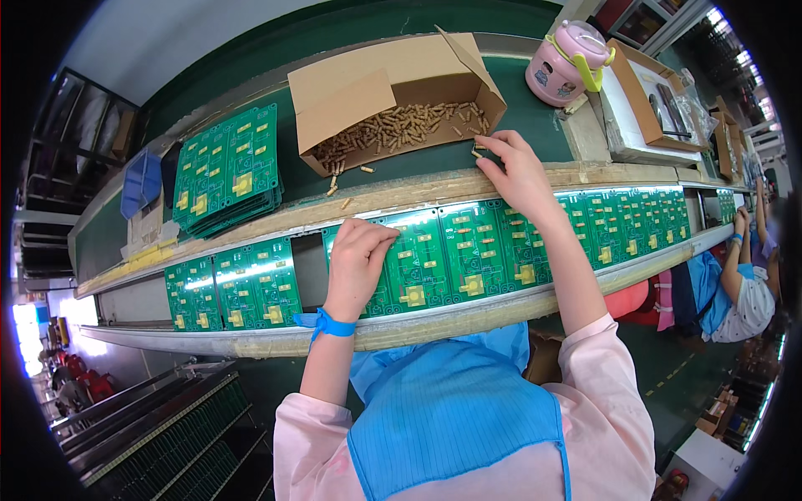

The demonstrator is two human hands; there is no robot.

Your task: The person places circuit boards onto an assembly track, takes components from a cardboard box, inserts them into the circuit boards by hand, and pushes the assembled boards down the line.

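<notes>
My left hand (359,257) is over a green circuit board (418,263) in the rail, its thumb and fingers pinched together near the board's upper edge. Whatever they hold, if anything, is hidden. A blue strap circles the left wrist. At the front right corner of an open cardboard box (342,104), my right hand (520,177) closes thumb and forefinger round a small tan cylindrical component (477,154). The box lies on its side with a heap of such components (401,125) inside, and several have spilled out in front of it.
Further circuit boards (251,288) line the rail (251,341) on both sides. A stack of boards (230,167) and a blue bin (140,184) stand on the left. A pink jug (568,67) is at the back right. Another person (743,292) sits further along the line.
</notes>
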